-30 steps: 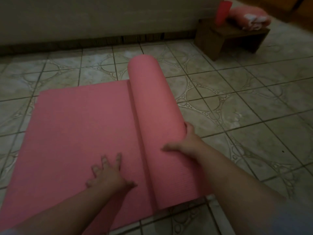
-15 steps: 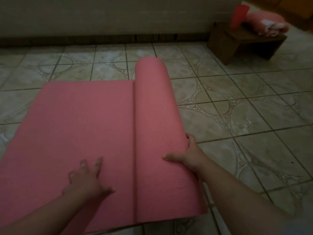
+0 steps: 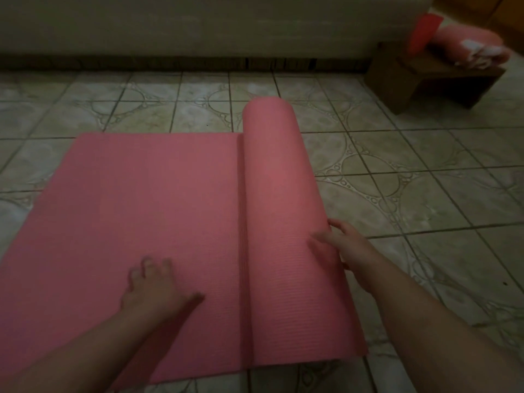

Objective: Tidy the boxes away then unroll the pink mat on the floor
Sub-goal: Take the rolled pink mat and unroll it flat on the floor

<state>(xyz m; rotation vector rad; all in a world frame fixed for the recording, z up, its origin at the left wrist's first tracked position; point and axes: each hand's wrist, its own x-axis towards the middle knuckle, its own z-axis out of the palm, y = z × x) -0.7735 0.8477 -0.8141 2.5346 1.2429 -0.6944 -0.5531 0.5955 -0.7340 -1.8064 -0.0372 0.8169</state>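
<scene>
The pink mat [image 3: 147, 211] lies partly unrolled on the tiled floor, its flat part spreading left. The rest is a thick roll [image 3: 280, 199] running away from me along the flat part's right edge. My left hand [image 3: 153, 290] presses on the flat mat near the front edge, fingers slightly bent. My right hand [image 3: 343, 245] rests on the right side of the roll, thumb on top and fingers around its far side. No boxes are in view.
A low dark wooden stool [image 3: 431, 80] stands at the back right, carrying a red cup [image 3: 422, 32] and a folded pink cloth [image 3: 470, 49]. A wall with a dark skirting [image 3: 181, 62] runs along the back. Bare tiled floor [image 3: 425, 194] stretches right of the roll.
The roll has moved further right and more flat mat shows. My right hand has stayed on the roll. My left hand has shifted right on the flat mat, towards the roll.
</scene>
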